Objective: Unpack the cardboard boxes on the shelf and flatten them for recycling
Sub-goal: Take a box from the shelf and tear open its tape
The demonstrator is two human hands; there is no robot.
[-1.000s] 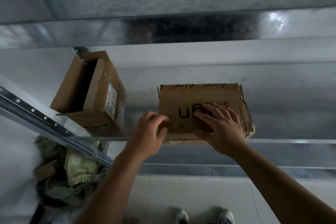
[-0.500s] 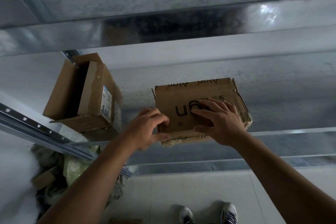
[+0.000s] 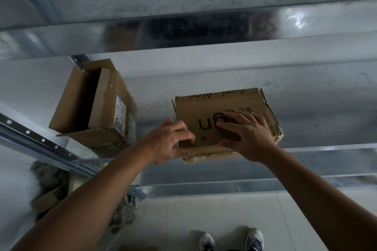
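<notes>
While the shoes [image 3: 230,238] stand on the floor below, both hands reach up to the shelf [image 3: 326,128]. The left hand [image 3: 167,140] curls round the near left corner of the box [image 3: 208,106], thumb on its front edge. The right hand [image 3: 246,134] lies spread flat on the top, gripping nothing. Taped, the box sits at the shelf's front lip. Opening looks like the step in hand; next, the tape needs lifting, or the box drawing down. Farther left stands an open box [image 3: 95,108], flaps up.
</notes>
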